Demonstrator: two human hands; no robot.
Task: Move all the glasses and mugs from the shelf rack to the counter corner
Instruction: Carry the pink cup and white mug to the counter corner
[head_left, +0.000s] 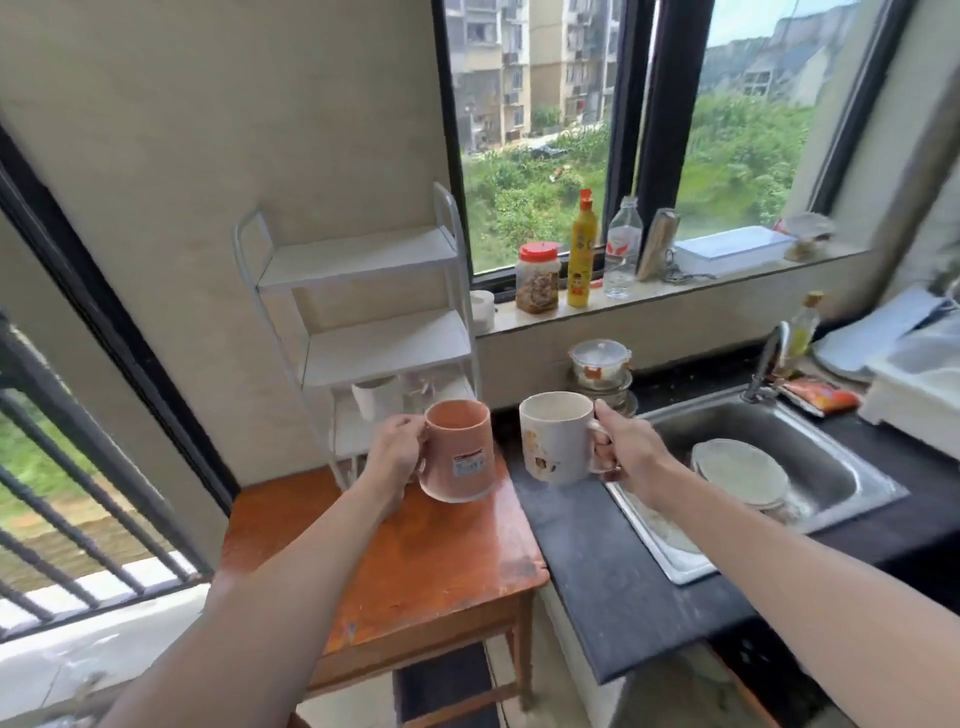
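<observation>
Terracotta plastic and off-white ceramic are the two items in transit. Left hand (392, 449) is closed through the handle of the orange mug (457, 451), fingers wrapped, mug upright and clear of any support. Right hand (621, 454) is likewise closed on the handle of the white mug (558, 439), thumb on top of the loop, vessel upright with its mouth level. Handle grips keep both rims untouched and let each mug be set down on its base without re-gripping; that appears to be the reason for the hold.

Relative to the shelf rack (363, 317): both mugs are held in front of and slightly right of its lowest tier, off the rack. The orange mug hangs above the wooden table (395, 561) on which the rack stands; the white mug hangs above the black counter surface (613, 566), right of the rack.

Upper two tiers of the rack show bare. Behind the orange mug, on the lowest tier, a white mug (375, 397) and what looks like a clear glass (421, 389) remain; the count is uncertain, being partly hidden.

Judgement: carry stage, task partly complete. The counter corner lies just right of the rack's foot, near the stacked glass containers (602, 371).
</observation>
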